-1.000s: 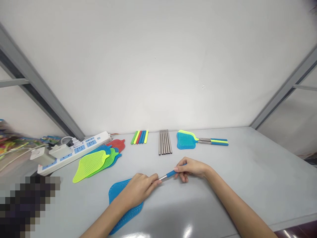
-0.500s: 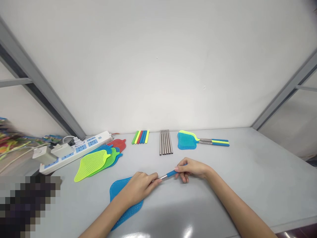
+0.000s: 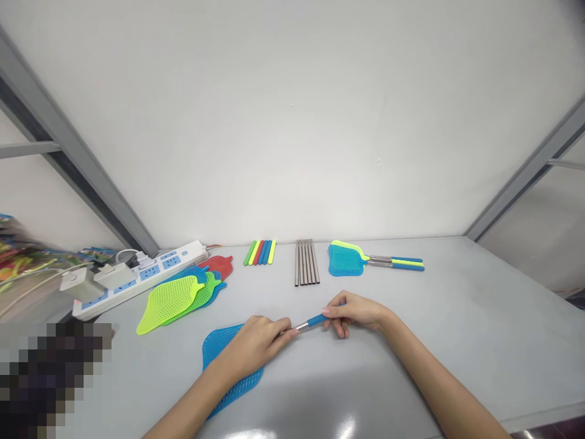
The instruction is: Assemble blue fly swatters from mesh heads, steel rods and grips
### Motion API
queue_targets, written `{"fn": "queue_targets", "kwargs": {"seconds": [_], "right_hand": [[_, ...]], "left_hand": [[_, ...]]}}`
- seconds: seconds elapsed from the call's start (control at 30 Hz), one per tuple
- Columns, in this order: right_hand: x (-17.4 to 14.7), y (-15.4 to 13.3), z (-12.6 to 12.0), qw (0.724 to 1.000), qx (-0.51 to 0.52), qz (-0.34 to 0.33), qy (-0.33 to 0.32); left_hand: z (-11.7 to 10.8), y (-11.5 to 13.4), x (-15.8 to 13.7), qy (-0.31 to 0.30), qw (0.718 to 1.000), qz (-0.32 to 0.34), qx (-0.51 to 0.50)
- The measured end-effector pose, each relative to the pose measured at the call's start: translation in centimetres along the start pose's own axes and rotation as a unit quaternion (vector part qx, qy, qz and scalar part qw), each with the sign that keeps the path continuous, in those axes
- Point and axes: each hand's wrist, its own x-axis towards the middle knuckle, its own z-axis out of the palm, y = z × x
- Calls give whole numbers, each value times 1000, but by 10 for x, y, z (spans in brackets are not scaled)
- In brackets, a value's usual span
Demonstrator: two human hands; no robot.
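Paddle [image 3: 219, 349] of blue mesh lies on the grey table [image 3: 393, 390], near left, partly covered by the left forearm. Dark patch at the near left corner is pixelated; I cannot read it.

Left hand [image 3: 262, 344]: clamped round a metal shaft [image 3: 300, 327], back of the hand up, over the paddle's right side. Whether shaft and paddle join beneath the fingers, I cannot tell from here. Right hand [image 3: 351, 311]: thumb and fingers pinched on the blue grip [image 3: 316, 319] at the shaft's right end. Hands are apart, near each other, with shaft and grip bridging the gap.

Farther, at left, I log an overlapping pile of loose mesh heads: yellow-green head [image 3: 171, 299] on top, green head [image 3: 205, 297] just under it, red head [image 3: 220, 266] at the far end. White power strip [image 3: 159, 267] slants just behind them, with plugs seated in it.

Far middle: coloured sleeves [image 3: 259, 252] in a row, then metal tubes [image 3: 307, 263] side by side to their right. Right of those, stacked swatters [image 3: 346, 261], handles pointing right; I count three handles. Pale wall [image 3: 292, 152] stands behind everything.
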Motion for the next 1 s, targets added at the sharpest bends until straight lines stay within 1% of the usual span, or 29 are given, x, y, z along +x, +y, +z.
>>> {"fn": "queue_targets", "kwargs": {"seconds": [0.37, 0.5, 0.57, 0.6, 0.67, 0.7, 0.73, 0.8, 0.87, 0.93, 0.97, 1.0], "right_hand": [[0, -1, 0, 1000, -1, -1, -6], [-2, -4, -3, 1000, 0, -6, 12], [-5, -6, -7, 999, 6, -14, 30], [-7, -7, -10, 999, 10, -18, 40], [-11, -8, -16, 998, 18, -30, 61], [-13, -9, -20, 997, 21, -36, 72], [-15, -9, -23, 996, 23, -41, 81], [-19, -10, -29, 994, 27, -44, 97], [-22, -11, -33, 992, 32, -44, 112], [-24, -12, -34, 990, 42, -48, 128], [-24, -12, -35, 989, 47, -52, 133], [-25, -12, -35, 988, 52, -56, 136]], "left_hand": [[-2, -1, -1, 4, 1000, -2, -11], [-6, -2, 1, 19, 999, 0, -26], [-10, -4, 2, 43, 998, 15, -40], [-12, -6, 2, 65, 997, 23, -45], [-14, -12, 3, 124, 991, 27, -42], [-15, -15, 3, 158, 987, 14, -34], [-16, -19, 3, 193, 981, -9, -26], [-17, -26, 4, 261, 962, -77, -23], [-18, -32, 4, 320, 931, -161, -68], [-20, -34, 5, 346, 888, -246, -176], [-20, -34, 5, 334, 863, -278, -258], [-21, -33, 4, 302, 834, -300, -351]]}}
